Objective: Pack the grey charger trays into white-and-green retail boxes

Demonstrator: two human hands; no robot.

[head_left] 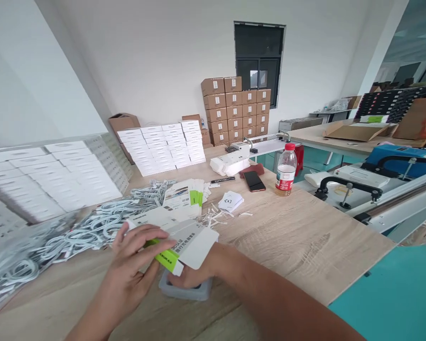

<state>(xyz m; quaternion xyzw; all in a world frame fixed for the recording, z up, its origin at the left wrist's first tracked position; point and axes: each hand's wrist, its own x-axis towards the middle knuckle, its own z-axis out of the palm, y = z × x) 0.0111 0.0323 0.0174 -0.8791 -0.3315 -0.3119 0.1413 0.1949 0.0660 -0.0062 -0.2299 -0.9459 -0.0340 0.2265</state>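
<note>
My left hand is closed around a white and green cardboard packaging box, tilted with its end flap open toward the right. Below the box sits a translucent plastic tray holding something dark that I cannot make out. My right hand reaches down at that tray, and its fingers are hidden by the box and the tray. Beyond my left hand, flat printed cartons with green edges lie in a pile. Coiled grey-white cables are heaped on the left.
White boxes stand stacked at the left and back. A folded leaflet stack, a phone, a black marker and a red-capped bottle lie or stand to the right. Sealing machines flank the wooden table.
</note>
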